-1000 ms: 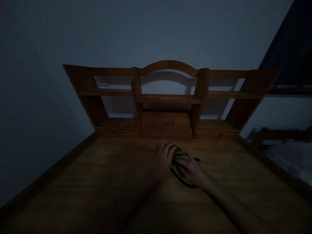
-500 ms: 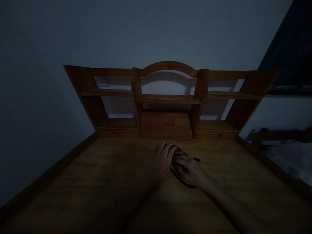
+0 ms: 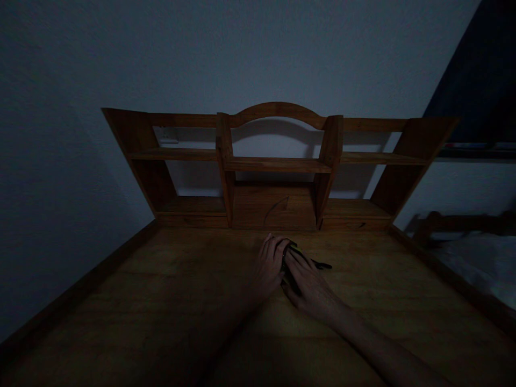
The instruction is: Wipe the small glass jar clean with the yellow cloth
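Observation:
A small yellow and black cloth-like item (image 3: 321, 264) lies on the wooden desk (image 3: 173, 295), just in front of the hutch. Both hands nearly cover it; only a dark edge sticks out to the right. My left hand (image 3: 269, 266) is at its left side, fingers together and curled over its edge. My right hand (image 3: 308, 282) lies flat on top of it with the fingers stretched out towards the hutch. The room is very dark, so I cannot make out what the item is.
A wooden hutch (image 3: 278, 164) with bare shelves and an arched top stands at the back of the desk against a pale wall. Raised wooden rims run along the desk's left and right sides. A bed with light bedding (image 3: 475, 258) is at the right.
My right hand has slid forward and to the left over the item, so that the yellow part is now hidden. My left hand has barely moved.

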Tool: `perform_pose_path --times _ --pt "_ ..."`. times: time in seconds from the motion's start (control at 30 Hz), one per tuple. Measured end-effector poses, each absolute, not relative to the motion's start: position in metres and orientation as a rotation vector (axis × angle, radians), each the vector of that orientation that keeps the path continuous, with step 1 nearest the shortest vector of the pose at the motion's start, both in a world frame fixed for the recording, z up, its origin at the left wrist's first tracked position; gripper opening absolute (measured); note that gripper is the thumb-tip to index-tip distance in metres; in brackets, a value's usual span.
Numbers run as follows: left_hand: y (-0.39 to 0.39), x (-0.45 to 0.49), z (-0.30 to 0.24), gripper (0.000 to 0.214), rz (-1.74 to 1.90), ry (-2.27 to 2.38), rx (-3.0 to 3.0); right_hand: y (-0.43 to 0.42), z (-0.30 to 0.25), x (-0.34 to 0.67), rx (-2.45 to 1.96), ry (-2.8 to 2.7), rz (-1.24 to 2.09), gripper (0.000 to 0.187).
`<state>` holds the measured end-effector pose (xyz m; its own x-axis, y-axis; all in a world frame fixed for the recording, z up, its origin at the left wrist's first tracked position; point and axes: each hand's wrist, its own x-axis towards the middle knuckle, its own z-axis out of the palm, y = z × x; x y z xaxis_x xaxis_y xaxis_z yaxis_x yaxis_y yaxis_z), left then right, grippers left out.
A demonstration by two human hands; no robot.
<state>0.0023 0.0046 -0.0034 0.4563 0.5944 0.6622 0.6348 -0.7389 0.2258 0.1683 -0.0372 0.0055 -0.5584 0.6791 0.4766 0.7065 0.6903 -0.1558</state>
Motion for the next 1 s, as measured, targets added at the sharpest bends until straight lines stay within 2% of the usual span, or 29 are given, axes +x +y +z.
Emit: perform_pose_path --times 0.23,0.57,1.0 --pt "0.0017 0.0025 -0.0024 0.058 -1.213 -1.128 -2.610 -0.0397 0.0080 0.1647 -1.109 -2.396 -0.254 0.057" --pt "-0.0042 0.0037 0.0055 0.059 -1.247 -1.128 -2.567 -0.0381 0.0081 0.1672 -1.104 -2.410 -0.353 0.056" --pt "-0.0036 0.0026 0.0038 0.061 -1.207 -1.137 -2.574 -0.0355 0.0065 0.1705 -1.071 -2.364 -0.267 0.057"
